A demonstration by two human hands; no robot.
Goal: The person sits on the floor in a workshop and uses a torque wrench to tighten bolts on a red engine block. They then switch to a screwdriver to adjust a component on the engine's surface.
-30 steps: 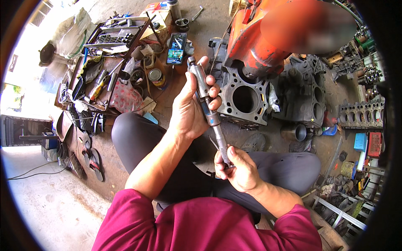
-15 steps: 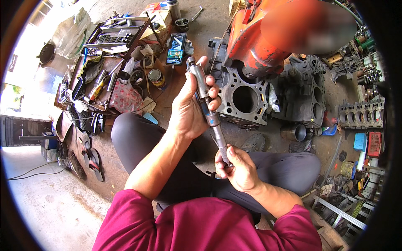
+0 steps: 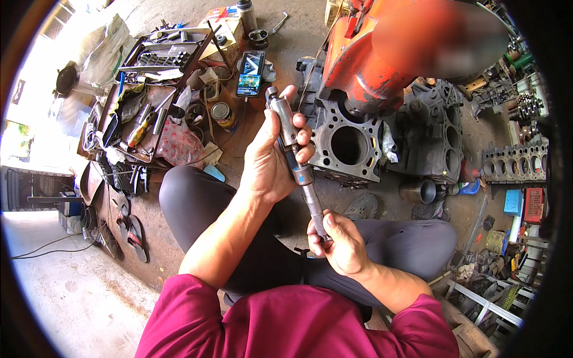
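Across my lap I hold a long, stepped steel tool point(image 3: 304, 176) with round sections, a knob at its upper end and small blue marks near its middle. It slants from upper left to lower right. My left hand point(image 3: 271, 149) is closed round the thick upper part, thumb along the near side and fingertips wrapped over the far side. At the narrower lower end my right hand point(image 3: 340, 243) pinches the shaft between thumb and fingers. Just beyond the tool stands an engine block point(image 3: 373, 132) with an open round bore. An orange machine point(image 3: 364, 65) rises over that block.
On the left sits a tool tray point(image 3: 134, 110) with screwdrivers and rods. A phone point(image 3: 249, 74) with a lit screen and a tin can point(image 3: 222, 114) stand near it. Another engine block point(image 3: 427, 137) and a metal cylinder sleeve point(image 3: 418, 191) lie to the right.
The steel tool appears turned slightly about its length at the lower end. Both hands keep their hold in nearly the same place.
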